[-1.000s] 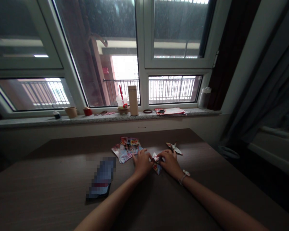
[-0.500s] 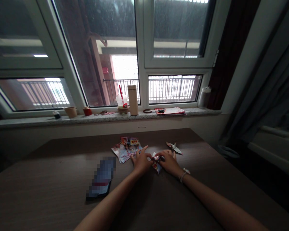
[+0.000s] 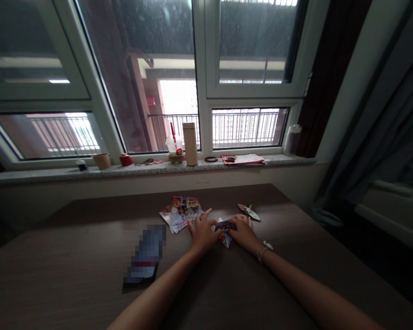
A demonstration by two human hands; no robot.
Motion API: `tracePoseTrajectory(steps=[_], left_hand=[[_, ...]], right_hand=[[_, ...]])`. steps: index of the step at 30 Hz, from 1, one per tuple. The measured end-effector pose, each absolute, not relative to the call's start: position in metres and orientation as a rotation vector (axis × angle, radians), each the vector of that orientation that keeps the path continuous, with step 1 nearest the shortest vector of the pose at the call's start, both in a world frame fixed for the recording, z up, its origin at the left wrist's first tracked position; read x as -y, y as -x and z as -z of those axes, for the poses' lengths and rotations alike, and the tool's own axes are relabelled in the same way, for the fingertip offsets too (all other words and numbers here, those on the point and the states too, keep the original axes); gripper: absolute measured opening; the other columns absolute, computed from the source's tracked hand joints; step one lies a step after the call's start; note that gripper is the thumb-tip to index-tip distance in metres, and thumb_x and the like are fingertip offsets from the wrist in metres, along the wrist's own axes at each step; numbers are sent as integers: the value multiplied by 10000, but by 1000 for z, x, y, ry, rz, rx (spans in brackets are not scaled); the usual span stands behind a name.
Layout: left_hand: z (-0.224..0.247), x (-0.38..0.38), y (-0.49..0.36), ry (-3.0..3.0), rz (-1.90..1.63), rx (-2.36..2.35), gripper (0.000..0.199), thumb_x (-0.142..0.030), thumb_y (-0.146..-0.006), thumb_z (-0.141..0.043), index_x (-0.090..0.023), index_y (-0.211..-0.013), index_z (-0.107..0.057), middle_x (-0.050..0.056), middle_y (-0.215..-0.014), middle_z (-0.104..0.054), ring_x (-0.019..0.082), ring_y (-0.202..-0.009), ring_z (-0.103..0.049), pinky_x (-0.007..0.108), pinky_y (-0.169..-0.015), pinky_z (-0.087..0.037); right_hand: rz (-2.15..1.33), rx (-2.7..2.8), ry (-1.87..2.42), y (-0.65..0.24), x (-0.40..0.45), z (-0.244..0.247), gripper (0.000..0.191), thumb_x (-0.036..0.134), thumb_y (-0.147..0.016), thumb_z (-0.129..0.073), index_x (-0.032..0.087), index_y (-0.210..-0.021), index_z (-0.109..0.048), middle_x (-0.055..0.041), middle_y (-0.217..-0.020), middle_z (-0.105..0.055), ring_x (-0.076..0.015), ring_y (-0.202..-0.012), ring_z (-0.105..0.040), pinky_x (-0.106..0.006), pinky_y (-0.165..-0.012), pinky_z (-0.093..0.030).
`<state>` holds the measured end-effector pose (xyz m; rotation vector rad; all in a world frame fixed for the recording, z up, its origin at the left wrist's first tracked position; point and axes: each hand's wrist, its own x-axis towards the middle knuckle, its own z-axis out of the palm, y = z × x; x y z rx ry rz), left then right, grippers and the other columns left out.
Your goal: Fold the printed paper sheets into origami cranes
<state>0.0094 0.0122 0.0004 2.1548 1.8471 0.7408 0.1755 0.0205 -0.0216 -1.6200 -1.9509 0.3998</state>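
A small folded piece of colourful paper [image 3: 225, 238] lies on the brown table between my two hands. My left hand [image 3: 203, 233] pinches its left side with thumb and index finger, the other fingers spread toward the printed sheets. On the right side, my right hand [image 3: 241, 231] has its fingers closed on the same paper; a bracelet circles that wrist. Just beyond the right hand sits a folded paper crane [image 3: 249, 211]. Several printed paper sheets [image 3: 181, 214] lie fanned out beyond my left hand.
A phone [image 3: 146, 254], its screen blurred, lies on the table [image 3: 72, 247] left of my left forearm. Along the windowsill [image 3: 151, 170] stand a beige thermos [image 3: 190, 144], a plastic cup with a red straw [image 3: 174, 144], a brown paper cup [image 3: 102, 161] and a grey bottle [image 3: 292, 140].
The upper part of the folded paper between my fingers has shifted, and more of a dark printed strip shows. Both hands have stayed nearly in place.
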Motion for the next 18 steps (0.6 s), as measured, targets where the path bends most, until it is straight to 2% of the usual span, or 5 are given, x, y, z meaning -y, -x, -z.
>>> tracePoseTrajectory(steps=[3, 6, 10, 14, 18], left_hand=[[-2, -12, -10, -2163, -763, -1848, 228, -459, -837, -619, -261, -803, -729, 2, -1490, -474, 327, -1390, -331, 707, -1135, -44], [-3, -13, -11, -2100, -803, -1853, 284, -504, -871, -579, -264, -869, -732, 33, -1414, -560, 316, -1370, -364, 696, -1140, -63], [-3, -15, -10, -2007, -841, -1841, 263, -464, -887, -569, -272, -1007, -702, 51, -1376, -594, 299, -1358, -382, 718, -1124, -62], [1, -15, -10, -2061, -775, -1827, 225, -413, -893, -552, -262, -870, -718, 15, -1442, -528, 291, -1367, -370, 712, -1130, -39], [2, -15, -10, -2090, -760, -1829, 167, -325, -858, -569, -265, -875, -724, 14, -1419, -541, 301, -1354, -385, 736, -1111, -58]], right_hand=[[-371, 1964, 1625, -175, -20, 21, 228, 258, -815, -558, 229, -967, -726, -65, -1100, -630, -291, -1161, -445, -496, -1076, -213], [-349, 1975, 1622, -175, -19, 21, 234, 251, -798, -576, 217, -978, -721, -72, -1114, -621, -289, -1157, -443, -474, -1054, -239], [-344, 1986, 1624, -175, -19, 23, 236, 250, -803, -578, 225, -990, -719, -73, -1116, -622, -284, -1151, -444, -461, -1047, -245], [-353, 1989, 1625, -176, -20, 23, 237, 249, -814, -569, 237, -999, -717, -68, -1120, -620, -282, -1165, -438, -470, -1063, -222], [-389, 1994, 1616, -177, -20, 22, 236, 241, -817, -557, 243, -993, -715, -59, -1122, -618, -277, -1170, -438, -493, -1084, -192]])
